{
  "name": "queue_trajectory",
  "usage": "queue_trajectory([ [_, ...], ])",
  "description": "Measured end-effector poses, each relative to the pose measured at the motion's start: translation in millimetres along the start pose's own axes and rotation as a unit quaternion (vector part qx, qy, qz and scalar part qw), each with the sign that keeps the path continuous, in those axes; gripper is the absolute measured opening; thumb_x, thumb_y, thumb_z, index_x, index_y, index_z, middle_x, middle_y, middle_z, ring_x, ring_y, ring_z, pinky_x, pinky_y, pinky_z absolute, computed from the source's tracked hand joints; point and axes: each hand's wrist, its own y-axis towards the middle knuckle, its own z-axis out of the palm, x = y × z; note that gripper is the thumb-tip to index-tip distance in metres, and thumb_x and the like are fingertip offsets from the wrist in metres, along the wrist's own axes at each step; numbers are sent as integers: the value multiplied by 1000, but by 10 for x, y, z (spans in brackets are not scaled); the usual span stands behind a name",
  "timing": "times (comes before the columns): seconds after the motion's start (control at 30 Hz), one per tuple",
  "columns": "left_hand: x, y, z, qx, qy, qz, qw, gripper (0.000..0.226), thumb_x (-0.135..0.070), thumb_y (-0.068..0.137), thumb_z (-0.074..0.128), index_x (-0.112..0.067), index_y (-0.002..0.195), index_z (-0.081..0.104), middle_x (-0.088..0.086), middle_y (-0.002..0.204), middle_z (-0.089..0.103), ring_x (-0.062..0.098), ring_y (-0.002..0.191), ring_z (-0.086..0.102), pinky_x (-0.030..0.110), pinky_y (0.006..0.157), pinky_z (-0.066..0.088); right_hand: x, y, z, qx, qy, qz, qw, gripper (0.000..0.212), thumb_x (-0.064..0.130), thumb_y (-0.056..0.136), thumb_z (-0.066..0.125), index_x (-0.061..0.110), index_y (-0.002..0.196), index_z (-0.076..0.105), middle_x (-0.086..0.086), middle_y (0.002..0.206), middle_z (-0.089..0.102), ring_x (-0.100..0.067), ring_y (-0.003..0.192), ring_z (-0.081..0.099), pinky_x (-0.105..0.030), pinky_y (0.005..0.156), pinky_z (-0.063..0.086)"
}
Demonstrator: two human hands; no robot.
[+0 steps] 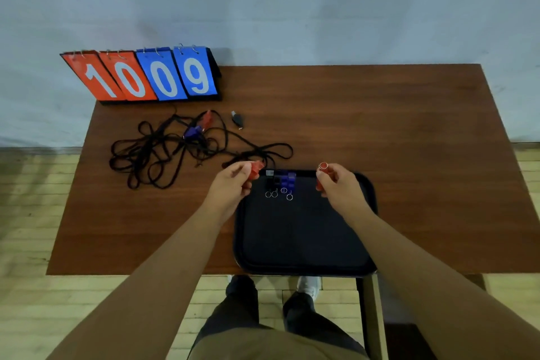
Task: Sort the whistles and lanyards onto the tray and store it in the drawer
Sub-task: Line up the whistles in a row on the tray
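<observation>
A dark tray [304,231] lies at the table's front edge. Black and blue whistles [282,181] with metal rings stand in a row at its far left corner. My left hand [233,187] grips a red whistle [254,170] just off the tray's far left corner, with a black cord trailing from it. My right hand [339,181] holds another red whistle [321,177] upright over the tray's far edge, ring on top. A tangle of black lanyards [163,149] with a blue whistle [193,132] and a red whistle [207,119] lies at the left. A black whistle [237,119] lies alone.
A flip scoreboard [143,76] reading 1009 stands at the table's back left corner. The brown table [380,126] has bare wood on its right half. A drawer front [371,316] shows below the table's front edge. My legs and shoes stand on a wooden floor.
</observation>
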Motion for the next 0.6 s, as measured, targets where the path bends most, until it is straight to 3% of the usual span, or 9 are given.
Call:
queue_trajectory([
  [0.2, 115, 25, 67, 11, -138, -77, 987, 11, -13, 102, 54, -7, 105, 62, 10, 98, 64, 13, 73, 61, 22, 67, 55, -245, 19, 41, 9, -13, 40, 999, 12, 27, 97, 62, 21, 107, 58, 2, 92, 70, -14, 84, 70, -41, 84, 58],
  [0.37, 220, 91, 6, 20, -149, -80, 985, 21, -10, 102, 51, -11, 115, 69, 10, 116, 66, 14, 84, 61, 24, 73, 53, -329, 77, 130, 17, -28, 55, 998, 17, 20, 93, 62, 21, 110, 60, 3, 100, 69, -15, 92, 67, -28, 74, 51],
  [0.6, 262, 156, -59, 17, -165, -69, 984, 27, 0, 93, 63, -10, 117, 68, 10, 122, 67, 20, 108, 65, 25, 85, 54, -348, 160, 284, 9, -69, 39, 997, 12, 18, 96, 60, 21, 107, 62, 2, 101, 68, -13, 92, 65, -25, 74, 49],
])
